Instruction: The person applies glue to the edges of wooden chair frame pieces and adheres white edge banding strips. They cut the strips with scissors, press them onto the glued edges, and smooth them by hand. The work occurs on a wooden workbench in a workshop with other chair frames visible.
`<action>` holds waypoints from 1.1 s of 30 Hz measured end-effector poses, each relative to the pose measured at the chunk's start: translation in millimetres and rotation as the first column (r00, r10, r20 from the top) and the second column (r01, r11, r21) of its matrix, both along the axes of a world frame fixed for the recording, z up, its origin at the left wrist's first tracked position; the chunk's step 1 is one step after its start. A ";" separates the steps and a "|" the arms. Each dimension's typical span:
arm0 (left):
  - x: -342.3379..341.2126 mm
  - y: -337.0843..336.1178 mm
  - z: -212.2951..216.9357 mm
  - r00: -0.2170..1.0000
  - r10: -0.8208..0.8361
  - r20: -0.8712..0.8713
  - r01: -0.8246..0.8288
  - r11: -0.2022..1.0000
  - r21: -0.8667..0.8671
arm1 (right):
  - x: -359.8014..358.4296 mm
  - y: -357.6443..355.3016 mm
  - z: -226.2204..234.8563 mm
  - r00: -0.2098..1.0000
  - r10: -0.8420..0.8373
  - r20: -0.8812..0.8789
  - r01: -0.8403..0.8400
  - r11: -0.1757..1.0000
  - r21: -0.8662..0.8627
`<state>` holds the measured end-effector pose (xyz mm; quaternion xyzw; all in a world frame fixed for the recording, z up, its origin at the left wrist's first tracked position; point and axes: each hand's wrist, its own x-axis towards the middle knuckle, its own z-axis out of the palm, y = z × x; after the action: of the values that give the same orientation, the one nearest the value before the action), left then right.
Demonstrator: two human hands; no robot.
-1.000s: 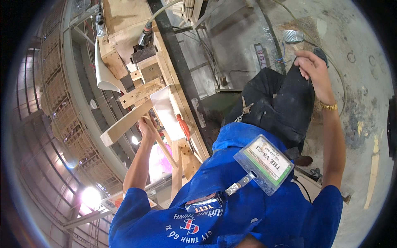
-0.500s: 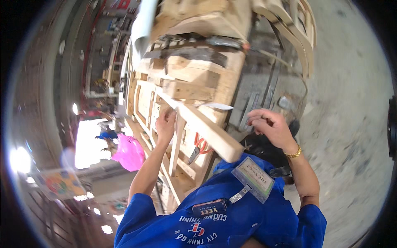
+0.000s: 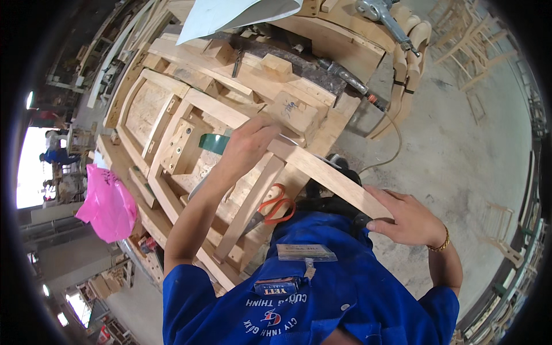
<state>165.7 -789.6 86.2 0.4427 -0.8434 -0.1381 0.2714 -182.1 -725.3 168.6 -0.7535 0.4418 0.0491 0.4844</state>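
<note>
A long pale wooden slat (image 3: 328, 175) runs from the workbench down toward my right side. My left hand (image 3: 248, 144) grips its upper part over the wooden frame jig (image 3: 172, 132). My right hand (image 3: 405, 215) holds its lower end, near my waist. Red-handled scissors (image 3: 275, 208) lie on the bench just below the slat. Another slat (image 3: 247, 210) leans across the jig under my left forearm.
Wooden blocks (image 3: 276, 66) and a pneumatic tool (image 3: 345, 75) with its hose lie on the bench top. A second tool (image 3: 382, 14) rests at the far edge. A pink plastic bag (image 3: 109, 201) hangs at left. Curved chair parts (image 3: 402, 69) stand beside the bench; concrete floor to the right.
My view has swung over the bench. The slat has come lower and closer, and my right hand has moved to grip its near end while my left hand stays on its upper part.
</note>
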 end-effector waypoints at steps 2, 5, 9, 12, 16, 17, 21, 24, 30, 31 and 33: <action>3.4 -6.4 -0.5 0.998 -0.062 0.009 0.062 0.998 0.016 | 5.8 5.4 1.8 0.999 -0.019 -0.038 0.017 0.998 -0.060; 10.6 -15.3 -2.4 0.991 -0.131 0.031 0.132 0.991 -0.037 | 8.6 10.3 -3.7 0.999 -0.046 -0.002 0.046 0.994 -0.098; 15.3 -10.6 -13.6 0.989 -0.140 0.046 0.142 0.989 -0.043 | 13.3 12.0 -3.6 0.994 -0.105 0.004 0.105 0.992 -0.069; 16.9 -12.8 -14.7 0.991 -0.135 0.022 0.136 0.989 -0.063 | 15.6 14.7 -2.0 0.994 -0.112 -0.012 0.110 0.990 -0.083; 14.0 -11.2 -10.1 0.992 -0.127 0.015 0.127 0.991 -0.036 | 15.9 16.5 -3.2 0.992 -0.126 -0.026 0.123 0.988 -0.094; 13.6 -11.2 -11.6 0.991 -0.133 0.020 0.134 0.989 -0.057 | 15.0 17.2 -4.2 0.992 -0.128 -0.015 0.126 0.987 -0.101; 12.3 -11.6 -9.8 0.987 -0.149 0.051 0.153 0.985 -0.085 | 14.5 16.5 -6.2 0.993 -0.116 0.019 0.117 0.986 -0.121; 9.5 -11.9 -8.4 0.985 -0.164 0.051 0.168 0.983 -0.080 | 12.0 17.0 -9.3 0.994 -0.104 0.031 0.107 0.983 -0.149; 13.5 -9.9 -7.5 0.990 -0.123 0.073 0.127 0.990 -0.058 | 11.8 15.8 -7.4 0.992 -0.120 0.025 0.122 0.986 -0.110; 14.3 -10.2 -7.1 0.991 -0.110 0.077 0.115 0.992 -0.053 | 11.9 15.5 -6.6 0.993 -0.115 0.022 0.116 0.987 -0.111; 15.4 -11.0 -6.6 0.992 -0.108 0.066 0.111 0.992 -0.056 | 10.9 15.4 -7.1 0.993 -0.111 0.031 0.114 0.987 -0.111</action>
<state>181.0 -800.7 79.6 0.3916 -0.8783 -0.1137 0.2497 -171.2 -709.9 161.5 -0.7539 0.4798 -0.0124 0.4487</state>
